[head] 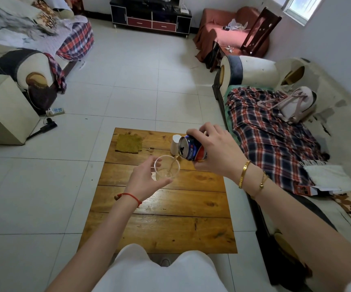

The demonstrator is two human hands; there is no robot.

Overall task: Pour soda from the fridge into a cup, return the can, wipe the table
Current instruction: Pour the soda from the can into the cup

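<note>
A clear plastic cup (167, 167) stands on the wooden table (162, 220), a little amber liquid in its bottom. My left hand (144, 179) curls round its left side, thumb in front, fingers behind. My right hand (214, 152) grips a blue and red soda can (192, 149), tipped with its opening toward the cup. A thin amber stream runs from the can into the cup. A yellow-green cloth (129, 143) lies flat at the table's far left corner.
A white upturned cup (175, 144) stands just behind the can. A sofa with a plaid blanket (275, 135) lines the right side. Another sofa (33, 66) and a beige cabinet (4, 110) sit at the left. Tiled floor (132, 81) stretches ahead.
</note>
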